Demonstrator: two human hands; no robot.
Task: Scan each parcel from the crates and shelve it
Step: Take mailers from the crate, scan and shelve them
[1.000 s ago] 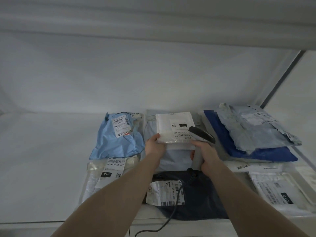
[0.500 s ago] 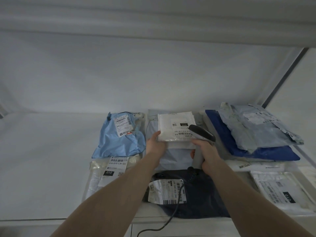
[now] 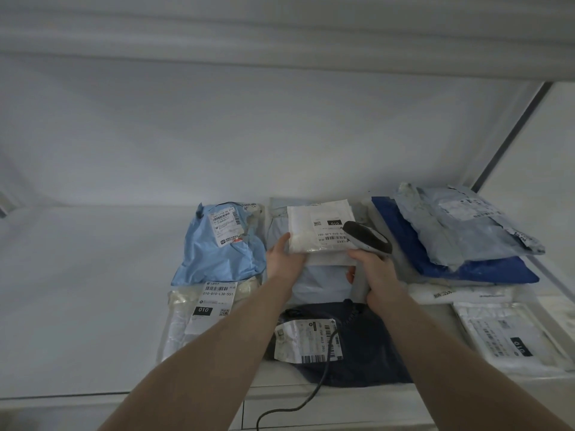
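A white parcel (image 3: 306, 228) with a barcode label lies on top of a pale blue parcel (image 3: 320, 281) in the middle of the white shelf (image 3: 93, 275). My left hand (image 3: 284, 259) holds the white parcel's near left corner, thumb up along its edge. My right hand (image 3: 371, 270) grips the handle of a grey and black barcode scanner (image 3: 367, 237), whose head hovers over the parcel's label at its right side. The scanner's cable (image 3: 314, 390) hangs down toward the shelf's front edge.
A light blue bag (image 3: 221, 253) and a clear bag labelled 010 (image 3: 199, 315) lie to the left. A dark navy parcel (image 3: 361, 346) sits in front. Grey and dark blue parcels (image 3: 460, 237) are stacked at right, with white bags (image 3: 510, 337) in front. A shelf post (image 3: 510, 135) rises at right.
Both hands and the white parcel have stayed almost still on the stack. The view has shifted slightly.
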